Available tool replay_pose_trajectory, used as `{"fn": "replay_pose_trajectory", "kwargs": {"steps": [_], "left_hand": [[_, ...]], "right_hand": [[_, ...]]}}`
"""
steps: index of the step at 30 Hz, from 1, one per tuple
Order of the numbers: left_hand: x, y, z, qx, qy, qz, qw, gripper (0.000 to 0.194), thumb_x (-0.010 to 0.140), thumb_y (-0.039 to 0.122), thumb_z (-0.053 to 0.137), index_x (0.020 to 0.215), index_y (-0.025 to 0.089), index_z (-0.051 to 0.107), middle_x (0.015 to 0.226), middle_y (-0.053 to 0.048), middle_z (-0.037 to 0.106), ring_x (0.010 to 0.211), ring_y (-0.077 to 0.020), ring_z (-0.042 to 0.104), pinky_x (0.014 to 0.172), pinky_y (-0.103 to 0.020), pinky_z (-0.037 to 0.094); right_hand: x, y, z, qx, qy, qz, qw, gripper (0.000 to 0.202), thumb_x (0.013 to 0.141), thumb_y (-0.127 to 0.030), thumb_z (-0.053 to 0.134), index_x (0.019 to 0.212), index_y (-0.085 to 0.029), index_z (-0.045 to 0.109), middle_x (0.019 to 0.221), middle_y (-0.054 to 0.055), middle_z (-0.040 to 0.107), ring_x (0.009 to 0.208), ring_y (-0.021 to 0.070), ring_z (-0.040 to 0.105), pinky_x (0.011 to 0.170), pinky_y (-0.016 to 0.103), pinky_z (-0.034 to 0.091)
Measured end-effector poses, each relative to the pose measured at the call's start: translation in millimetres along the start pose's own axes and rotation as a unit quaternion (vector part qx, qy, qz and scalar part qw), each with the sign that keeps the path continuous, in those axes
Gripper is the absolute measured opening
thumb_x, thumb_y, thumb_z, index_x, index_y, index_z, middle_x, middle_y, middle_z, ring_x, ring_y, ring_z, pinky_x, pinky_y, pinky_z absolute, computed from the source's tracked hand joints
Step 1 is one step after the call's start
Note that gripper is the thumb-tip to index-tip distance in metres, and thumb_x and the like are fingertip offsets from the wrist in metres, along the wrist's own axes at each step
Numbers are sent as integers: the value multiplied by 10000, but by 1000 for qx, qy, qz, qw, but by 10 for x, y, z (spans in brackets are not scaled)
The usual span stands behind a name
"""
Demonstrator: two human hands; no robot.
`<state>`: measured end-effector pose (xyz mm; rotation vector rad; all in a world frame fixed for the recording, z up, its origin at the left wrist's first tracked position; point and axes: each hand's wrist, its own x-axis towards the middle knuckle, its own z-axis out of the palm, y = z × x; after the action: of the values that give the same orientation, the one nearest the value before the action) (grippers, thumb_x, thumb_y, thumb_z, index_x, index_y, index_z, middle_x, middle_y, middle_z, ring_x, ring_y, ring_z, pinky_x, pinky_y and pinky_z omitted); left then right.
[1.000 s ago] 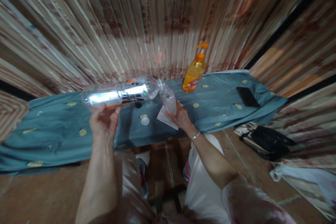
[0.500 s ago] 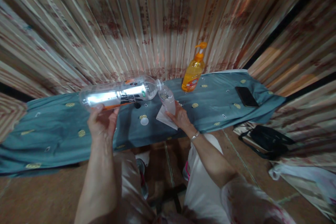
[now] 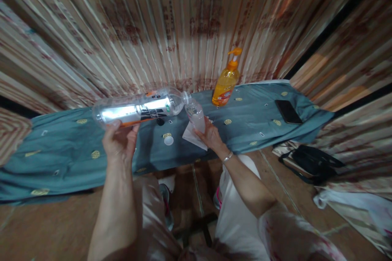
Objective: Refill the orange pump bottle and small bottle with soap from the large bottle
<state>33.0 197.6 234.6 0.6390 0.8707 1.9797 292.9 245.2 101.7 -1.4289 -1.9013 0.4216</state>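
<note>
My left hand (image 3: 120,140) grips a large clear plastic bottle (image 3: 159,104) from below; it lies nearly level in the air, its neck pointing right. In my right hand (image 3: 211,133) is a smaller clear plastic bottle (image 3: 196,115), tilted so that its neck leans up and left. The two bottle mouths meet, though I cannot tell how far one goes into the other. Cloudy pale contents show in the small bottle's lower part. Beneath it a folded white paper (image 3: 192,138) lies on the cloth. A white cap (image 3: 168,140) and a dark cap (image 3: 160,122) lie nearby.
An orange pump bottle (image 3: 226,83) stands at the back of the narrow table covered in green cloth (image 3: 70,147). A black phone (image 3: 288,112) lies to the right. Behind hangs a striped curtain (image 3: 183,28). A black bag (image 3: 315,163) sits low at the right.
Almost nothing differs. Both hands keep hold of their bottles, with the mouths still together; the view has shifted very slightly.
</note>
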Motion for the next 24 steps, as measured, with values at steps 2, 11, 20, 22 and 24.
{"fn": "replay_pose_trajectory", "kwargs": {"steps": [2, 11, 20, 22, 24], "left_hand": [[1, -3, -2, 0, 4, -2, 1000, 308, 486, 208, 757, 767, 214, 633, 789, 6, 716, 766, -175, 663, 650, -263, 553], [4, -6, -8, -3, 0, 1, 1000, 276, 494, 202, 753, 738, 206, 623, 788, -2, 722, 845, -199, 672, 703, -289, 563], [33, -19, -45, -2, 0, -1, 1000, 262, 494, 210, 757, 710, 195, 608, 777, -5, 719, 854, -201, 668, 703, -291, 556], [39, -24, -55, -5, 1, -1, 1000, 247, 494, 208, 754, 690, 195, 604, 758, -6, 714, 857, -210, 672, 704, -302, 561], [39, -23, -60, -5, 3, -1, 1000, 234, 491, 210, 753, 664, 194, 596, 754, -5, 714, 856, -209, 672, 717, -313, 572]], "right_hand": [[0, -4, 0, -3, 1, 4, 1000, 688, 860, -410, 654, 1432, -104, 424, 1281, 234, 640, 1172, 331, 638, 985, 489, 522], [-7, -8, 26, -2, 17, -9, 1000, 687, 857, -413, 669, 1435, -126, 433, 1284, 218, 645, 1154, 329, 649, 984, 493, 526], [-7, 22, 60, -10, 15, -1, 1000, 711, 847, -434, 675, 1420, -85, 441, 1285, 232, 638, 1160, 331, 643, 992, 469, 517], [-4, 11, 57, -9, 15, 4, 1000, 712, 843, -426, 679, 1415, -74, 441, 1293, 237, 632, 1165, 336, 639, 993, 475, 514], [-2, 0, 49, -6, 14, 5, 1000, 707, 847, -418, 673, 1412, -64, 438, 1292, 242, 632, 1162, 335, 640, 987, 475, 514]]}}
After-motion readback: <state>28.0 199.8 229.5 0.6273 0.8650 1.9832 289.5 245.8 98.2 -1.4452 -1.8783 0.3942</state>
